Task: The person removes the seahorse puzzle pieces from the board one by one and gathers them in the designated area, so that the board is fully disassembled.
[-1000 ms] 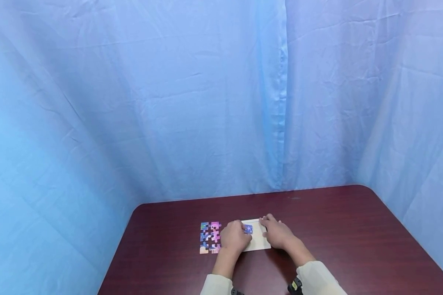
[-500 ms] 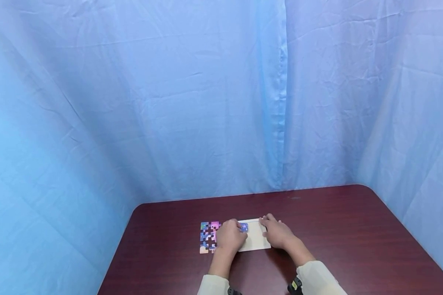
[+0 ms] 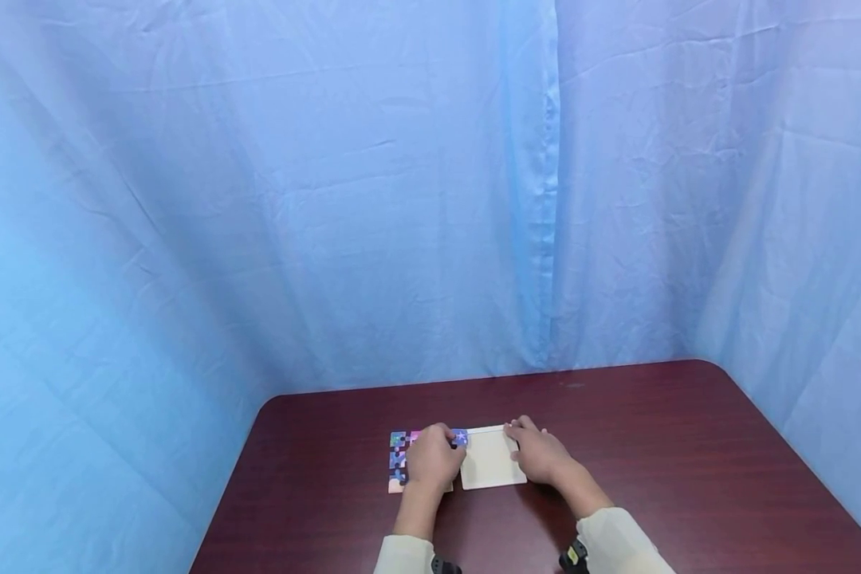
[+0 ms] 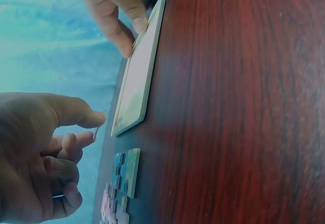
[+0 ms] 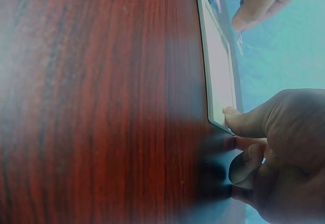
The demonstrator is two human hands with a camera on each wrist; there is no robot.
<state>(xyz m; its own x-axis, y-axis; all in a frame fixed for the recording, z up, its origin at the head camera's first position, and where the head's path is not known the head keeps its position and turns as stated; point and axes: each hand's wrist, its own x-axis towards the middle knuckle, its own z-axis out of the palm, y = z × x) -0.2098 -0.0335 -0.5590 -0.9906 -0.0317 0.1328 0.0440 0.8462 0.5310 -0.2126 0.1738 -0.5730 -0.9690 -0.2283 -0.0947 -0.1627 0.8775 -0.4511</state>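
My left hand (image 3: pixel 430 461) pinches a blue jigsaw piece (image 3: pixel 461 437) with a white star on it, between thumb and index finger. In the left wrist view that piece is seen edge-on, raised off the table. It is just left of a cream puzzle tray (image 3: pixel 493 464) whose inside is bare. My right hand (image 3: pixel 540 456) grips the tray's right edge, with the thumb (image 5: pixel 244 121) on the rim. Under and beside my left hand lies a group of other jigsaw pieces (image 3: pixel 398 461), blue, pink and peach, partly hidden by that hand.
The dark red-brown wooden table (image 3: pixel 653 446) has rounded far corners. Blue curtains (image 3: pixel 402 199) hang behind it and at both sides. Dark straps circle both wrists by the pale sleeves (image 3: pixel 620 542).
My left hand has moved left with the star piece, from above the tray to its left edge and over the other pieces. My right hand and the tray have stayed put.
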